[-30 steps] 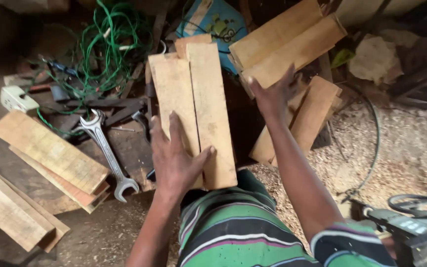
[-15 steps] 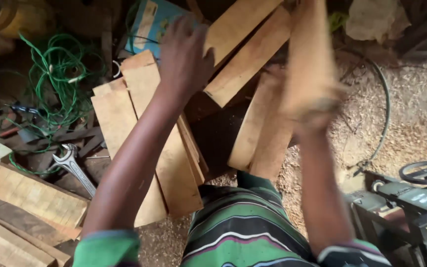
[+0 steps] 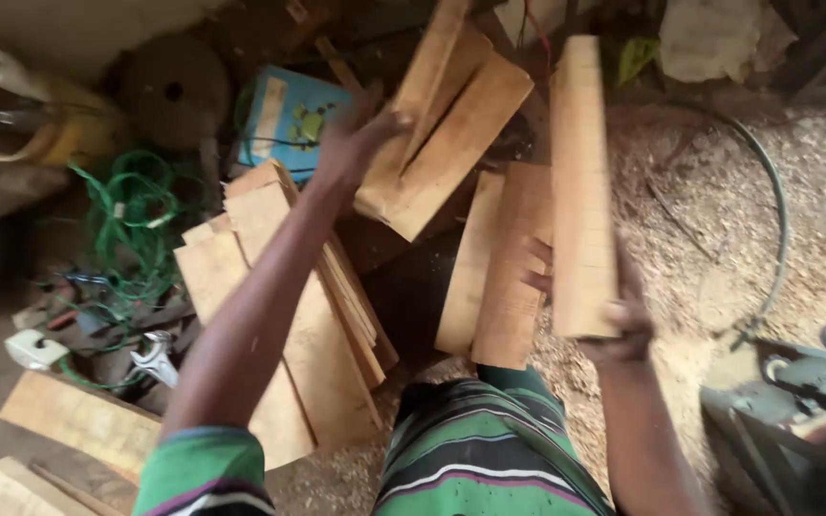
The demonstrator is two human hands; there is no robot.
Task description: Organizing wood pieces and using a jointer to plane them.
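Head view: looking down over lap and both arms, workshop floor below.
Right hand (image 3: 614,320): closed round near end of pale wooden board (image 3: 580,182); fingers wrapped, board lifted clear of the floor.
Board axis: long axis running near to far, almost straight away from the body, far end well above the grip.
Left hand (image 3: 351,143): stretched far and left of the held board, fingers spread against the near-left edge of the far plank stack (image 3: 446,134); touching, not clasping as far as visible.
Nearer hand: right, already holding; left well apart from it.
Left of the knees: fanned pile of planks (image 3: 289,315), under the left forearm.
Between the arms: two boards (image 3: 494,263) lying flat, just left of the held one.
Far left: green cord (image 3: 131,225), wrench (image 3: 157,358), blue box (image 3: 289,119).
Right: sawdust (image 3: 709,248), machine (image 3: 815,401).
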